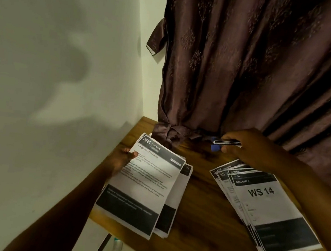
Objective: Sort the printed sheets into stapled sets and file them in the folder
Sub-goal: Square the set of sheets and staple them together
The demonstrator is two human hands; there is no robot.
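Both forearms are bare, with no sleeve, watch or band visible. The left hand (122, 159) and right hand (248, 148) wear no gloves. No rings are discernible on either hand.

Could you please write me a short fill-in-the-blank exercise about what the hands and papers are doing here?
1. The right hand holds a blue ____.
2. The left hand grips the sheet headed Refrigerator ____.
3. The top sheet of the fanned pile reads WS ____.
4. Behind the wooden table hangs a brown ____.

Missing words: stapler; Restocking; 14; curtain
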